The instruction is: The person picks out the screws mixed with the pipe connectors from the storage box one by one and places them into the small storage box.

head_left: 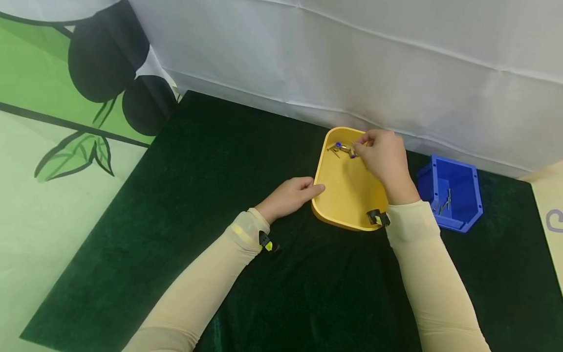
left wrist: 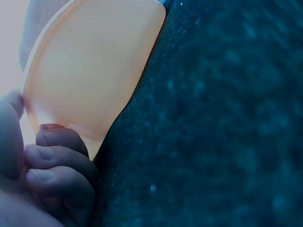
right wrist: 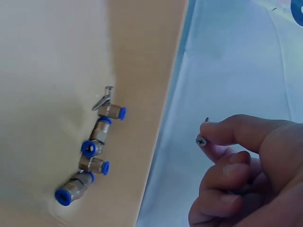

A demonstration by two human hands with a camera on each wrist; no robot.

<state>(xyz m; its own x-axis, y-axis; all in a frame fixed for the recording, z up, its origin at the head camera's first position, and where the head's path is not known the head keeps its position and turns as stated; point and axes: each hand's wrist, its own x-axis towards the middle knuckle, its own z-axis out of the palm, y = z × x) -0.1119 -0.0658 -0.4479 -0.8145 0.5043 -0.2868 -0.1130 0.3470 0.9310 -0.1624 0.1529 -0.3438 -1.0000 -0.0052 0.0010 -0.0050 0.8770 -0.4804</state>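
Note:
My left hand (head_left: 290, 195) grips the left rim of a yellow tray (head_left: 345, 198), thumb over the edge and fingers (left wrist: 61, 142) bent against the outer wall. Over the tray's far right part, my right hand (head_left: 383, 159) pinches a small screw (right wrist: 201, 141) between thumb and index finger. Its cross-slotted head shows in the right wrist view. Several brass push-in fittings (right wrist: 97, 135) with blue collars lie in the tray along its far side, a couple of loose screws (right wrist: 102, 98) beside them.
A blue bin (head_left: 469, 195) stands right of the tray, past my right wrist, with several screws (head_left: 445, 201) inside. Dark green cloth (head_left: 246, 142) covers the table. A white fabric wall (head_left: 352, 63) rises behind the tray and bin.

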